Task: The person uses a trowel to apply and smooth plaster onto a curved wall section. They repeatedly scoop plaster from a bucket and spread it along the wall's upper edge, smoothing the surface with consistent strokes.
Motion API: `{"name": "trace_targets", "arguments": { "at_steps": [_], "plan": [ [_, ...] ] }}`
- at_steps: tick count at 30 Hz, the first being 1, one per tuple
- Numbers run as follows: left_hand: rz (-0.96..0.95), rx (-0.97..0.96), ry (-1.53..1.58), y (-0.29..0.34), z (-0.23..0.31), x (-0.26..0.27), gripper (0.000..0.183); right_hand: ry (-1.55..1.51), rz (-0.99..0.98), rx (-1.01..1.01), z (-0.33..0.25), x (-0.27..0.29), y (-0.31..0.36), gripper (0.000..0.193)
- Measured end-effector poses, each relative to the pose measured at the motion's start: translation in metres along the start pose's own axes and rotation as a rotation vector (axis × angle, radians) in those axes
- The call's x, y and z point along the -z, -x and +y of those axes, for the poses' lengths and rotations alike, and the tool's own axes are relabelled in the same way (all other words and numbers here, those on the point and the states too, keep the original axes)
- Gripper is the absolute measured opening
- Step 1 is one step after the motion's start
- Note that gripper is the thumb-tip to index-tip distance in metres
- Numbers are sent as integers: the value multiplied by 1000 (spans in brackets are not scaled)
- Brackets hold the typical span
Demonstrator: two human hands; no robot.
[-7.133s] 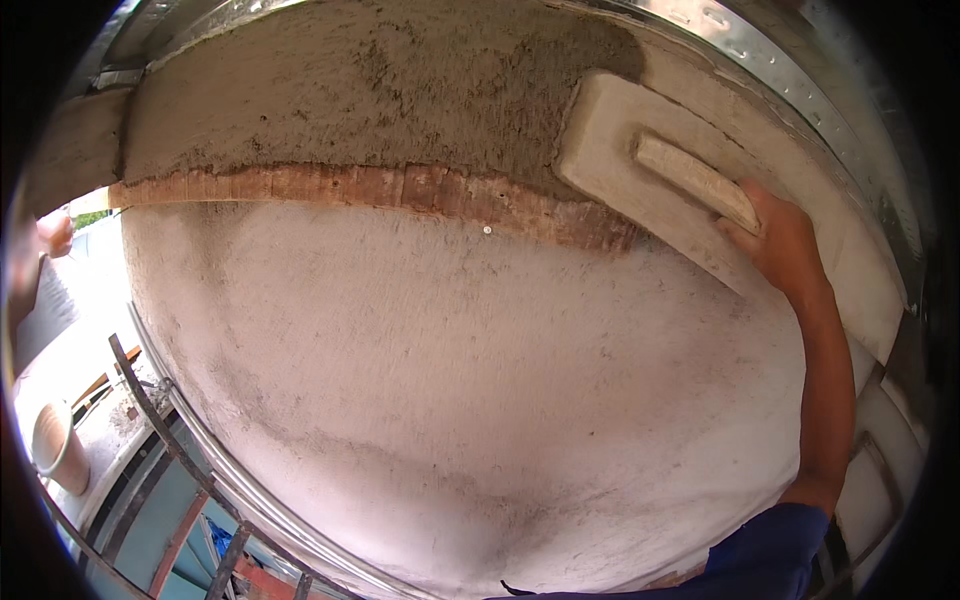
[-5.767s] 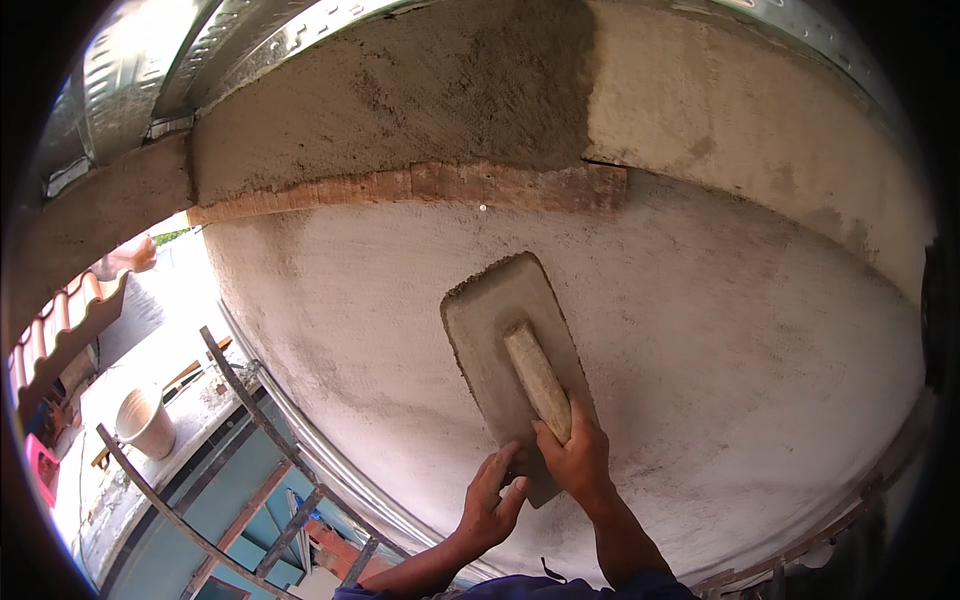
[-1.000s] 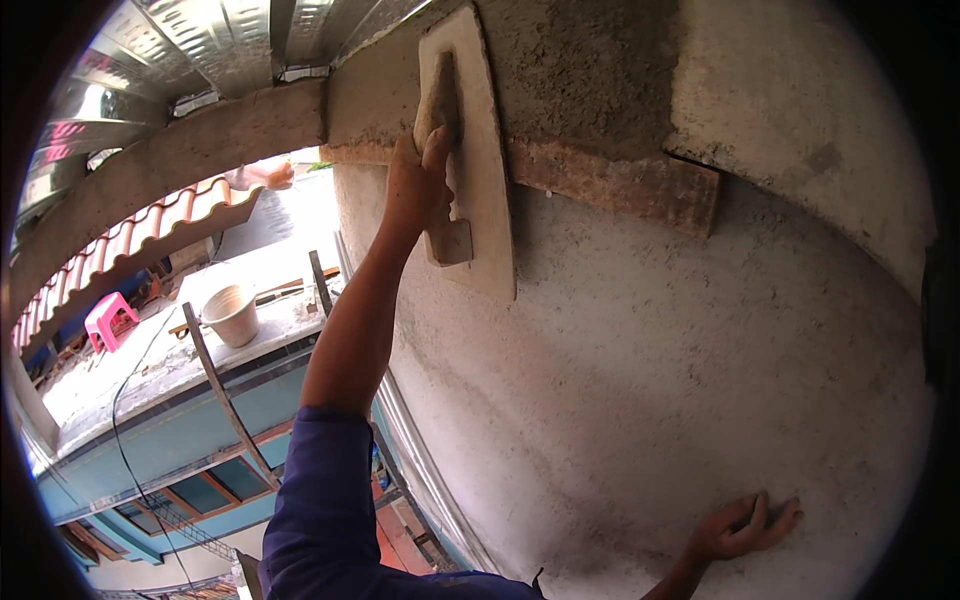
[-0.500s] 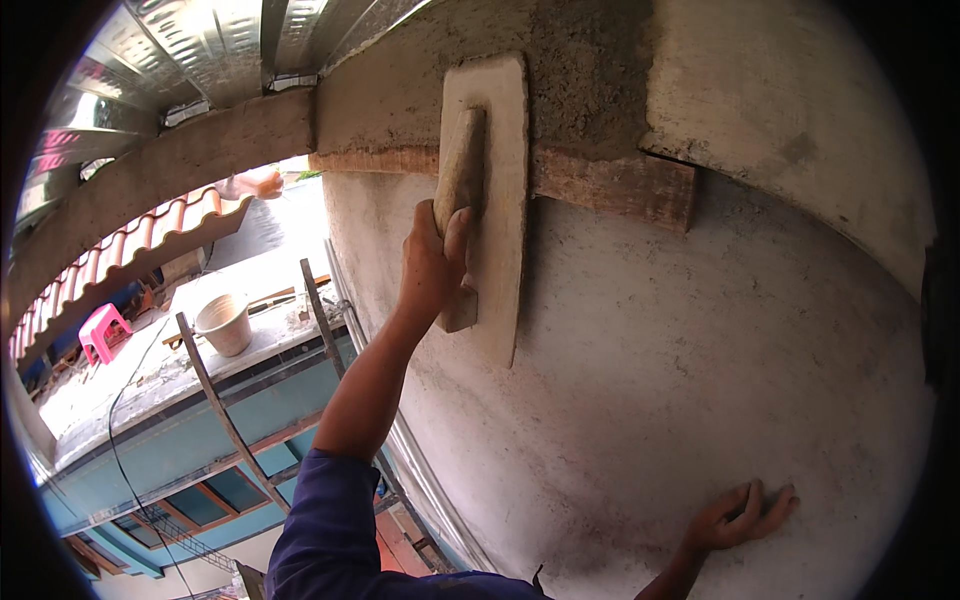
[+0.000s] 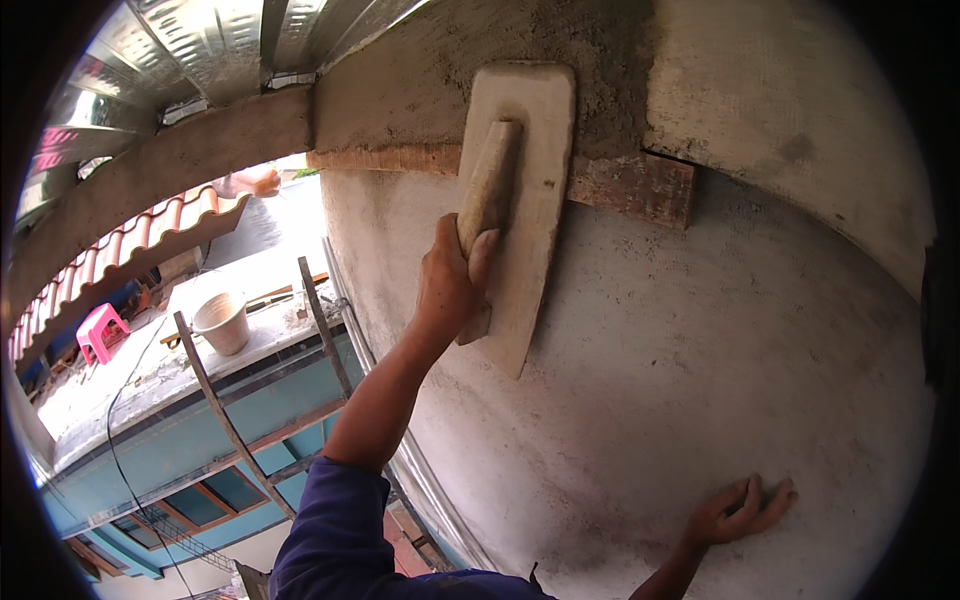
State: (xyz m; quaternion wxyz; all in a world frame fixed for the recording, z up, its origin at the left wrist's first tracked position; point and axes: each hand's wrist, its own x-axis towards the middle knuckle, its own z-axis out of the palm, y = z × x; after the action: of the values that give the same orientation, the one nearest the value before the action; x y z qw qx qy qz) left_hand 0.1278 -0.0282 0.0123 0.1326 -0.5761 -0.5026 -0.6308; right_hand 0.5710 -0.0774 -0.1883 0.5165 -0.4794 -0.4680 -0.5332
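My left hand (image 5: 455, 275) is wrapped round the handle of a long plastering float (image 5: 540, 195). The float's pale, mortar-stained blade lies over a strip of damp grey mortar (image 5: 600, 80) and a wooden batten (image 5: 635, 190), and its lower end reaches down over the wall. It leans a little, top to the right. Low on the right, my right hand (image 5: 740, 512) is empty, its fingers apart and loosely curled, at the smooth grey wall (image 5: 640, 380). Whether its fingertips press on the wall I cannot tell.
Corrugated metal roofing (image 5: 190, 50) hangs overhead at the left. Below are a wooden ladder (image 5: 225, 410), a bucket (image 5: 222, 325) and a pink stool (image 5: 100, 332) on a ledge of a blue building. A black cable (image 5: 113, 430) runs down past it. A pale slab (image 5: 790, 100) juts out upper right.
The float has slid to the right and slightly down along the batten, its top tipping rightward, carried by my left hand. My right hand has stayed nearly in place.
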Motion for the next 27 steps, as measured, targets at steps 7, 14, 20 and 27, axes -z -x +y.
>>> {"name": "trace_targets", "arguments": {
  "at_steps": [7, 14, 20, 27],
  "plan": [
    [59, 113, 149, -83, 48, 10, 44, 23, -15, 0, -5, -1, 0, 22],
    [-203, -160, -48, 20, 37, -6, 54, 10, 8, 0, -5, 1, -4, 20],
    [16, 86, 63, -56, 25, 16, 46, -9, 6, -59, -7, -4, 3, 16],
    [-59, -128, -21, -39, 76, -1, 51, -7, 29, 0, -7, -1, -5, 16]
  ]
}}
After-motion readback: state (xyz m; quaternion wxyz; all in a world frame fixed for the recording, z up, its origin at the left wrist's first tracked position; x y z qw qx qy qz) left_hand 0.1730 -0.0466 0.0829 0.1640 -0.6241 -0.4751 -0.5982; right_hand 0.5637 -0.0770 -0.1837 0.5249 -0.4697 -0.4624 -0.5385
